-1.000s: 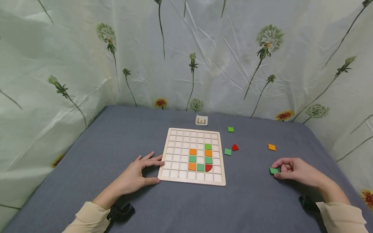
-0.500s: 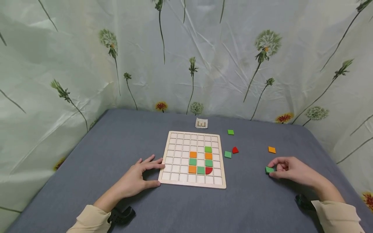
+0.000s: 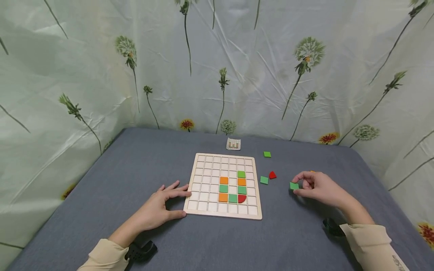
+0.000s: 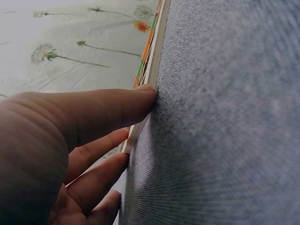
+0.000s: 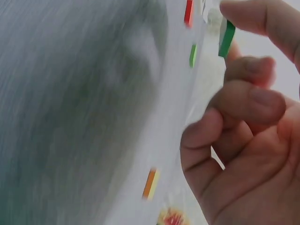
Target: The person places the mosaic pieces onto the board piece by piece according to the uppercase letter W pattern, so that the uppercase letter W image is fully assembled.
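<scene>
My right hand (image 3: pixel 320 189) pinches a green square tile (image 3: pixel 294 186) between thumb and index finger, above the cloth to the right of the board. In the right wrist view the same green tile (image 5: pixel 227 38) shows edge-on at the fingertips, while the other fingers curl below it. A pale wooden grid board (image 3: pixel 207 165) lies flat, with orange and green squares and a red quarter-round tile (image 3: pixel 242 198) set in its cells. At its lower left corner my left hand (image 3: pixel 157 205) touches the edges with fairly straight fingers and thumb (image 4: pixel 140 98).
Right of the board lie a green tile (image 3: pixel 264 180), a red piece (image 3: pixel 272 175) and a brighter green tile (image 3: pixel 267 154). An orange tile (image 5: pixel 150 183) is mostly behind my right hand in the head view. A small pattern card (image 3: pixel 233 143) lies behind the board.
My right hand has moved left toward the board with the green tile, and now covers most of the orange tile. The left hand has stayed at the board's corner.
</scene>
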The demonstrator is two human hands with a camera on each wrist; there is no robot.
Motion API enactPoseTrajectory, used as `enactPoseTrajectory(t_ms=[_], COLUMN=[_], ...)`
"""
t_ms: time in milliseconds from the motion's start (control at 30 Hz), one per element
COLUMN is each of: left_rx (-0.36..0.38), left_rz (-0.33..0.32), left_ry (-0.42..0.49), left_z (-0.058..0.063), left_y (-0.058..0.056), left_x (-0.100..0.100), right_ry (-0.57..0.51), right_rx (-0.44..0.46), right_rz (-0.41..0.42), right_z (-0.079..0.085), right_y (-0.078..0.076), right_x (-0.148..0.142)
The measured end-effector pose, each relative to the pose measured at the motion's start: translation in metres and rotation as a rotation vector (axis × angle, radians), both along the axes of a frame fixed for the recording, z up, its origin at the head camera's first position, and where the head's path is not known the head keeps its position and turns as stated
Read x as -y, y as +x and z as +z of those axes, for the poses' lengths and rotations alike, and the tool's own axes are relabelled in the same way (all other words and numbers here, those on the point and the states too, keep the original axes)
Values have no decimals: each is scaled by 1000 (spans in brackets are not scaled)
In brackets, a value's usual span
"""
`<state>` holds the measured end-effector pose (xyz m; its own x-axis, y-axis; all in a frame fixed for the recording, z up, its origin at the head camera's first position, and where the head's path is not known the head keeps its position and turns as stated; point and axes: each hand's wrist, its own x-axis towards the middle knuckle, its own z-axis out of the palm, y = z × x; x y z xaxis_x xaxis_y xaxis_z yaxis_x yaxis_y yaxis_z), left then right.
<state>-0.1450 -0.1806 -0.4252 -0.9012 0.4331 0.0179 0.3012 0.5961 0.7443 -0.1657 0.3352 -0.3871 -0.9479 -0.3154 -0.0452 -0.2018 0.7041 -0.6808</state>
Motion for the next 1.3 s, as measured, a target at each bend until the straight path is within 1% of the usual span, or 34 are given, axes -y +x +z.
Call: enactPoseTrajectory(t_ms=[133, 233, 867, 1200, 1300], left_rx=[2, 4, -1, -5, -4], left_rz=[2, 2, 2, 3, 2], left_ry=[-3, -3, -2, -8, -8], left_z=[-1, -1, -2, -2, -2], left_y=[0, 0, -1, 0, 0], left_x=[0, 0, 1, 0, 0], right_ry=[11, 3, 36, 53, 48], right_rx=[-3, 0, -11, -8, -7], right_rz=[-23, -17, 78, 112, 135], right_z=[-2, -2, 9, 8, 7], right_y=[-6, -9, -24, -27, -28], right_x=[19, 31, 123, 161, 171])
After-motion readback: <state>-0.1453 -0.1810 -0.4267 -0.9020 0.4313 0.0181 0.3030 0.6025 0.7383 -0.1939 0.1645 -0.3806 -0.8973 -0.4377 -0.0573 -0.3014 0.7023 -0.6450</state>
